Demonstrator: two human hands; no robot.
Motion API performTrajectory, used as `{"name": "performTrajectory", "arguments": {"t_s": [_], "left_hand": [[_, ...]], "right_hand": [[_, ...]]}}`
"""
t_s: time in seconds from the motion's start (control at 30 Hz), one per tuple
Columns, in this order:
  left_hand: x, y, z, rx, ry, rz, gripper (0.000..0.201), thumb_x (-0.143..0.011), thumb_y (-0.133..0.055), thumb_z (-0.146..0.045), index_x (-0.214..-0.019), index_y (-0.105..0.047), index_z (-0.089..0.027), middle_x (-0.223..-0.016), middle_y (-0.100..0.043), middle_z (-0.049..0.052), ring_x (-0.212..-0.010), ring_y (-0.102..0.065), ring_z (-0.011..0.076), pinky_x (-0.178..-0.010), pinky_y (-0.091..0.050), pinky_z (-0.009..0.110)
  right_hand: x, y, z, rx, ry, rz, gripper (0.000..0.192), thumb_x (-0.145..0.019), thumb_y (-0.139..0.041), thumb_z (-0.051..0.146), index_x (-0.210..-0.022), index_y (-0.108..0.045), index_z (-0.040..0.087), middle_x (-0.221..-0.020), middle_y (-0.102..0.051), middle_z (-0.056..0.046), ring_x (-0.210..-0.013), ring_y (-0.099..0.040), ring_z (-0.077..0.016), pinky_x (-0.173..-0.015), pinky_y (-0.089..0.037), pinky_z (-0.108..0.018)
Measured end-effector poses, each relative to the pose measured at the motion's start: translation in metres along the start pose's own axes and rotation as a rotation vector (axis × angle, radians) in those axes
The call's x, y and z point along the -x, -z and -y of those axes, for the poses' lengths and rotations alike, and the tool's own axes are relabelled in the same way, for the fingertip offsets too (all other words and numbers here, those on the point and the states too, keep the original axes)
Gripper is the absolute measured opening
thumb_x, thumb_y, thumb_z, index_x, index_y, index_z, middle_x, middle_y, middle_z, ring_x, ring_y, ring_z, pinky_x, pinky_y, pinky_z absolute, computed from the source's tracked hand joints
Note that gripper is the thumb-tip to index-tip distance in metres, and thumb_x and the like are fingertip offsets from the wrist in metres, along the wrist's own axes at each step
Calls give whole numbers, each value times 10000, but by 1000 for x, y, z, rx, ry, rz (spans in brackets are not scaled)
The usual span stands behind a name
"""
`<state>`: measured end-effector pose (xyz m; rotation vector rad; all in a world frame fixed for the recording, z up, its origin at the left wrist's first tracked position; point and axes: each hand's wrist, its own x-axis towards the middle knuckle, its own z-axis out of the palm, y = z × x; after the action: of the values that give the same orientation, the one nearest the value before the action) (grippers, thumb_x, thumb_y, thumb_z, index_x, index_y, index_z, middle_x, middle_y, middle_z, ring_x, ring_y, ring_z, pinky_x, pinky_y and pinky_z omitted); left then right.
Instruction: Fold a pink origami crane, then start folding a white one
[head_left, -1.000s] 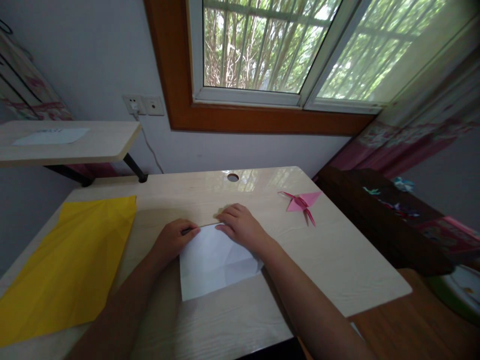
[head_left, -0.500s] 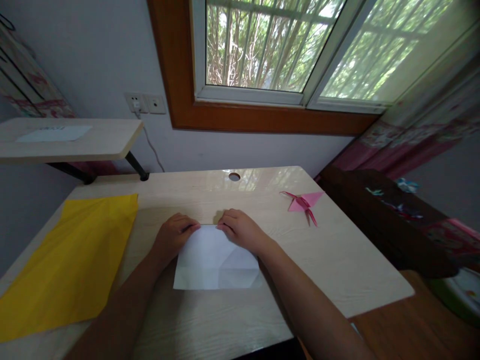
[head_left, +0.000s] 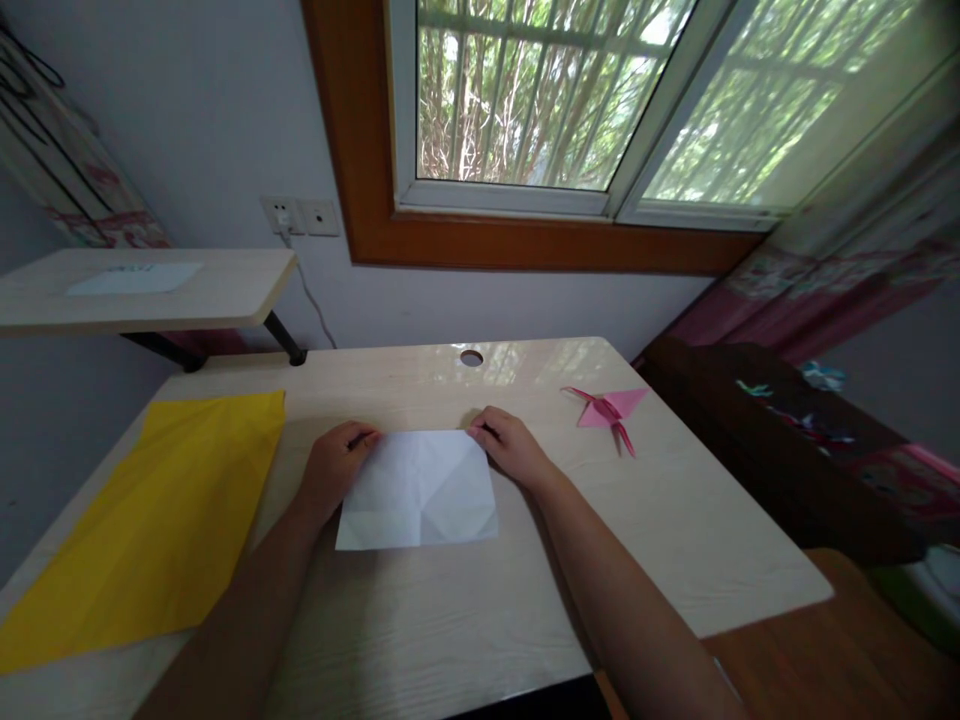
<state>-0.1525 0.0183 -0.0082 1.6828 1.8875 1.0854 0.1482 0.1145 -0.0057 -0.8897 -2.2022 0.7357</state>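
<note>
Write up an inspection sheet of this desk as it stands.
Surface: pale wood desk, glossy, with a round hole near the far edge.
Job's things: creased white paper lying flat.
Clutter: large yellow sheet at left; pink folded paper figure at right.
Hands: left hand on the paper's far left corner, right hand on its far right corner.
Cables: white cord hanging from the wall socket.
Surroundings: window, side shelf, dark cabinet.

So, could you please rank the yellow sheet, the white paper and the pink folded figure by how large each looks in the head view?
1. Yellow sheet, clearly the largest.
2. White paper, held at its far corners by the left hand and right hand.
3. Pink folded figure, the smallest, though it lies farther from the camera.
</note>
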Motion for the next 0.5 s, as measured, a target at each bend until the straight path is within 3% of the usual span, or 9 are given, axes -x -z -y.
{"name": "performTrajectory", "arguments": {"t_s": [0.5], "left_hand": [[3, -1, 0, -23, 12, -15, 311, -884, -576, -464, -941, -737, -205, -965, -757, 56, -905, -673, 234, -870, -496, 329]], "right_hand": [[8, -9, -10, -229, -186, -131, 161, -890, -631, 344, -928, -712, 211, -841, -711, -16, -782, -640, -177, -729, -466, -284]]}}
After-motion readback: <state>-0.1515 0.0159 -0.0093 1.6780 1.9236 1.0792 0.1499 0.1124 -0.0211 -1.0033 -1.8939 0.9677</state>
